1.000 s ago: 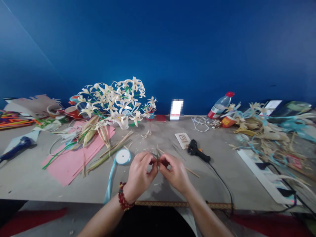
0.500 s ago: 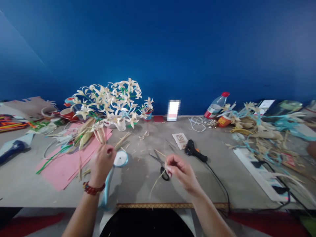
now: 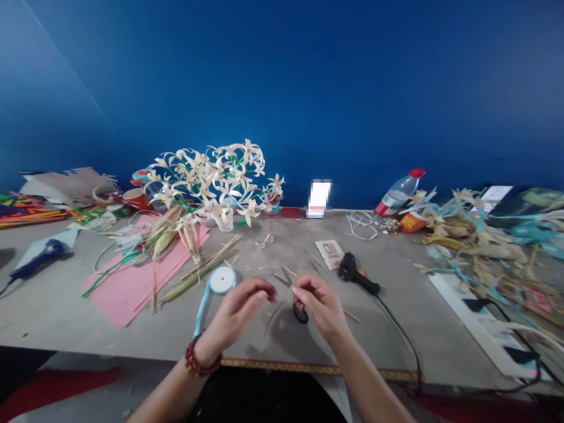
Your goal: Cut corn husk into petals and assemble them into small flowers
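Note:
My right hand [image 3: 319, 305] is closed in a pinch on a thin pale husk strip [image 3: 274, 317], whose loose end hangs curving to the left. My left hand [image 3: 244, 308], wearing a red beaded bracelet [image 3: 201, 359], is just left of it, thumb and fingers apart, with nothing visible in it. Scissors [image 3: 301, 313] lie on the table under and behind my right hand, partly hidden by it. A roll of light blue ribbon [image 3: 222, 281] lies beyond my left hand, its tail running toward my wrist. A tied bundle of husk strips [image 3: 190, 238] rests on pink paper [image 3: 121, 294].
White husk flowers [image 3: 211, 182] stand in cups at the back. To the right are a black glue gun [image 3: 358, 275] with a cord, a white power strip [image 3: 471, 323], a plastic bottle [image 3: 399, 194] and heaped husks [image 3: 476, 241]. A blue tool [image 3: 44, 258] lies far left.
My left hand has moved right and nearer me, from beside the husk bundle to next to my right hand. The right hand keeps its pinch on the strip. The view has shifted slightly left.

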Motion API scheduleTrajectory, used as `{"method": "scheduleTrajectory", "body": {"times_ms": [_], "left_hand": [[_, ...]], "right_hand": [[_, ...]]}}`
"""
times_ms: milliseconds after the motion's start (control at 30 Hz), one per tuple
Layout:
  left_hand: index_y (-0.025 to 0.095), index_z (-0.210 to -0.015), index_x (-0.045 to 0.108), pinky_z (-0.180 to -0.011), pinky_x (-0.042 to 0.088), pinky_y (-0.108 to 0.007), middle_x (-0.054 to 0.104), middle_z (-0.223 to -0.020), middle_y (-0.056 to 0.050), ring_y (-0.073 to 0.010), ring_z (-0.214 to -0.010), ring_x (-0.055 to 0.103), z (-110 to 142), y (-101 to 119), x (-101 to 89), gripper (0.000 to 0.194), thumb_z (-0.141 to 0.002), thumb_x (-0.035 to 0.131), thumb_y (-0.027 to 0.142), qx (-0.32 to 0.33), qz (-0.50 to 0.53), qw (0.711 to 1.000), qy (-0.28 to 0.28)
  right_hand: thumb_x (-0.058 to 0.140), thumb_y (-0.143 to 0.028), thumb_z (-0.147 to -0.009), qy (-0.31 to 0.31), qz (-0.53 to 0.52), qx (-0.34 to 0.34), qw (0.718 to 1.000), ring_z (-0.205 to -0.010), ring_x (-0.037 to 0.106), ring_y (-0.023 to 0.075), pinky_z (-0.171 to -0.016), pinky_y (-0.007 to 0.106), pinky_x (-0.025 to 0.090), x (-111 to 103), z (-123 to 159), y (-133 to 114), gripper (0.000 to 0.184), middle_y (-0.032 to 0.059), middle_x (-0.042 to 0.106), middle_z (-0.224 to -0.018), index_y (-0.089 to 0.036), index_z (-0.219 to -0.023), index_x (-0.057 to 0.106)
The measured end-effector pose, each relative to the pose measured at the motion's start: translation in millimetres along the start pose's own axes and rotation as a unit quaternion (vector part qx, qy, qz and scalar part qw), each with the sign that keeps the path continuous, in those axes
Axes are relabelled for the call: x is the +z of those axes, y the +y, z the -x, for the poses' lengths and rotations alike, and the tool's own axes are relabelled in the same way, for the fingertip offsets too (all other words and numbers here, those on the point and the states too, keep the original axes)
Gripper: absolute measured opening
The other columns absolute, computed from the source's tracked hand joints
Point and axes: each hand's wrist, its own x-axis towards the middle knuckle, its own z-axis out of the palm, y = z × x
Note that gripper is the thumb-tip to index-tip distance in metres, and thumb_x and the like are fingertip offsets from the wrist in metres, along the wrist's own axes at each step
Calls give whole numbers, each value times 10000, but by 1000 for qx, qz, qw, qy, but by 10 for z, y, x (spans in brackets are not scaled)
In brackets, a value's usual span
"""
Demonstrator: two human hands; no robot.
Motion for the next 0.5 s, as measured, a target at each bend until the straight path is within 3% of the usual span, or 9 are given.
{"method": "scheduleTrajectory", "body": {"times_ms": [33,67,133,233,333,500], "left_hand": [[158,-942,634,-678,498,-297,656,-781,-50,-169,-712,625,-24,24,135,292,-927,510,423,-47,77,993,-72],[150,-874,623,-583,466,-256,603,-672,-15,-130,-594,576,-51,36,239,323,-907,535,460,-93,131,982,-102],[147,-804,597,-457,348,-194,480,-567,48,-61,-449,427,-115,40,351,346,-860,600,488,-161,201,960,-111],[141,-799,608,-397,176,-176,414,-541,70,-27,-410,270,-240,26,331,347,-838,633,485,-212,251,937,-120],[129,-821,639,-393,123,-189,445,-537,54,-29,-409,252,-384,-17,228,377,-853,606,503,-218,257,929,-151],[117,-810,663,-397,154,-185,458,-535,60,-18,-397,283,-594,-185,93,393,-786,685,508,-167,230,955,-86]], "right_hand": [[650,-348,-837,6,5,-9,1000,-535,475,101,-509,221,385,4,-7,11,192,-30,539,-612,-194,-731,605],[648,-355,-844,10,7,-16,1000,-545,488,104,-522,225,396,6,-17,12,185,-28,550,-622,-195,-756,616],[652,-370,-849,-2,0,-25,1000,-570,525,113,-548,234,424,1,-50,-19,168,-21,579,-656,-202,-837,639],[669,-373,-843,-74,-1,-54,996,-608,576,126,-572,254,458,-22,-152,-106,177,9,615,-759,-198,-864,670],[693,-373,-824,-98,9,-79,992,-585,558,119,-564,252,453,-38,-325,-155,205,8,606,-723,-183,-754,662],[775,-394,-720,-36,-31,-56,997,-523,473,96,-505,220,410,0,-614,-60,261,-30,559,-603,-183,-685,625]]}}
